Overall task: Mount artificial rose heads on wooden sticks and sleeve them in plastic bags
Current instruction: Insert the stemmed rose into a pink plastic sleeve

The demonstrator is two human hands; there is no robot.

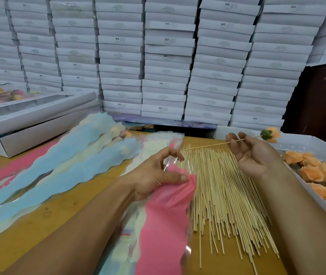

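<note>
The step in hand is judged to be the sleeving of a mounted rose. The thin wooden stick carrying the peach fabric rose head with its green calyx is pinched between the thumb and fingertips of the right hand, raised above the loose pile of bare wooden sticks on the brown wooden table. The free tip of the stick points left, toward the left hand.

The pink and clear plastic sleeve bag is gripped near its upper end by the left hand, thumb pressed on the pink panel and the forefinger curled at the clear film. Whether the mouth is already parted cannot be told.

For a clean insertion, the two layers of film should be separated by a sliding of thumb against forefinger until an opening is held. The stick tip should then be aligned with the bag's long axis and fed in along the centre, so that the film is not pierced. The rose head should be guided in last, petals compressed lightly, not forced.

Further peach rose heads lie in the white tray to the right. Blue, cream and pink sleeves are fanned across the table to the left, and white cartons are stacked behind.
</note>
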